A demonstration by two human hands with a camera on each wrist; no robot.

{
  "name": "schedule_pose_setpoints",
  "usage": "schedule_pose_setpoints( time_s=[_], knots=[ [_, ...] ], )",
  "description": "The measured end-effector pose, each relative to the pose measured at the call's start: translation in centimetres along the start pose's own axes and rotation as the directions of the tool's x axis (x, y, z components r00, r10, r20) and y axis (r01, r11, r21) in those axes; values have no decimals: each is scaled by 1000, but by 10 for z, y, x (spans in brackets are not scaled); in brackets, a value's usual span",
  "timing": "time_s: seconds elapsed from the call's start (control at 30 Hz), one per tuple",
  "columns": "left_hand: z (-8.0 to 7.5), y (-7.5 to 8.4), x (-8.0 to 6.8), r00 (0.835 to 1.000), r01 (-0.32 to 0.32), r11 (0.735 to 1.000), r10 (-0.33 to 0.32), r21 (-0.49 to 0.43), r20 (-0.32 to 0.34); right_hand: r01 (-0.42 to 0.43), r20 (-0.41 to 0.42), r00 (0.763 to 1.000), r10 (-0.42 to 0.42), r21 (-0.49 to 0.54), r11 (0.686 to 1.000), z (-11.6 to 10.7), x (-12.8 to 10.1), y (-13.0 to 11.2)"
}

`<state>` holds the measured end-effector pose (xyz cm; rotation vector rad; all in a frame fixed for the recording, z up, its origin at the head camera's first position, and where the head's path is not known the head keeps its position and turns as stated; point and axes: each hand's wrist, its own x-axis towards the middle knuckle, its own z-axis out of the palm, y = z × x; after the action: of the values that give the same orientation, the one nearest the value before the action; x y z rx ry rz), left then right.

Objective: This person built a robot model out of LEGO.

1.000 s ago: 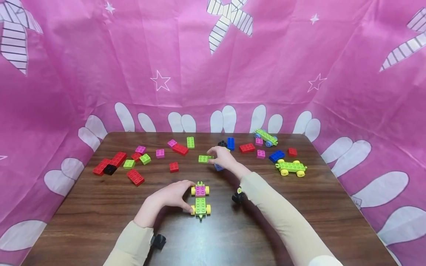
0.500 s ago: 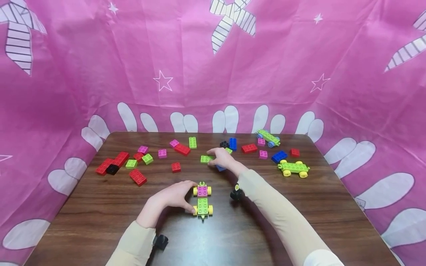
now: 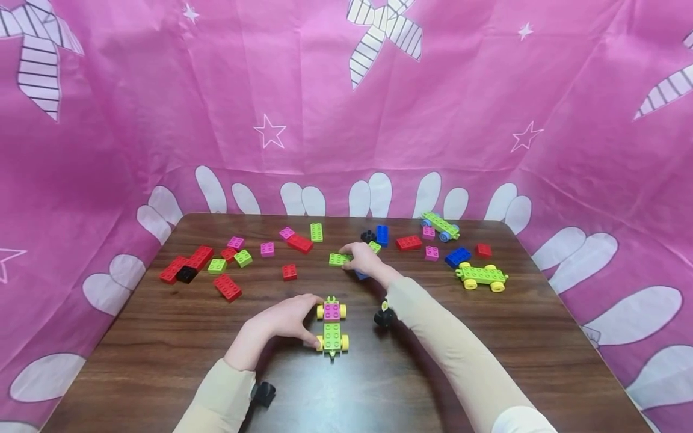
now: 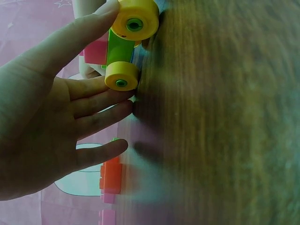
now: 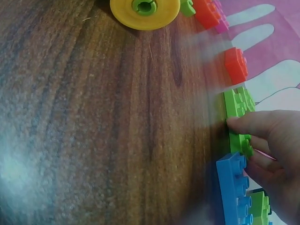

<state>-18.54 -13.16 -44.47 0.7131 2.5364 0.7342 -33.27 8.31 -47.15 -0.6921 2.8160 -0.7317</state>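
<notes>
My left hand (image 3: 284, 319) holds a lime-green toy car base (image 3: 332, 338) with yellow wheels by its left side, thumb at the near wheel and fingers at the far one. A pink brick (image 3: 331, 310) sits on its far end. In the left wrist view, the thumb lies on the larger-looking wheel (image 4: 136, 21), and the lower fingers are spread. Farther back, my right hand (image 3: 366, 261) pinches a lime-green brick (image 3: 338, 259) lying on the table. The right wrist view shows the thumb on that brick's near side, beside a blue brick (image 5: 230, 187).
Red, pink, green and black bricks are scattered at the left, including a red brick (image 3: 227, 288). A yellow-wheeled car base (image 3: 482, 275) and a blue-wheeled one (image 3: 441, 226) stand at the right, near blue bricks (image 3: 458, 257). Pink cloth surrounds the wooden table (image 3: 411, 385).
The whole head view has shifted slightly, so everything appears a little farther right. Both hands stay essentially where they were, at the car base and at the green brick.
</notes>
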Motion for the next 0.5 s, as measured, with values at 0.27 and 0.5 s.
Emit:
schedule_pose_setpoints(
  time_s=[0.27, 0.5],
  knots=[
    [2, -1, 1, 1000, 7, 1000, -7, 6, 2, -11, -19, 1000, 11, 23, 1000, 2, 0, -4],
    [1, 0, 1, 1000, 17, 1000, -17, 3, 3, -8, -25, 1000, 10, 50, 999, 6, 0, -10]
  ],
)
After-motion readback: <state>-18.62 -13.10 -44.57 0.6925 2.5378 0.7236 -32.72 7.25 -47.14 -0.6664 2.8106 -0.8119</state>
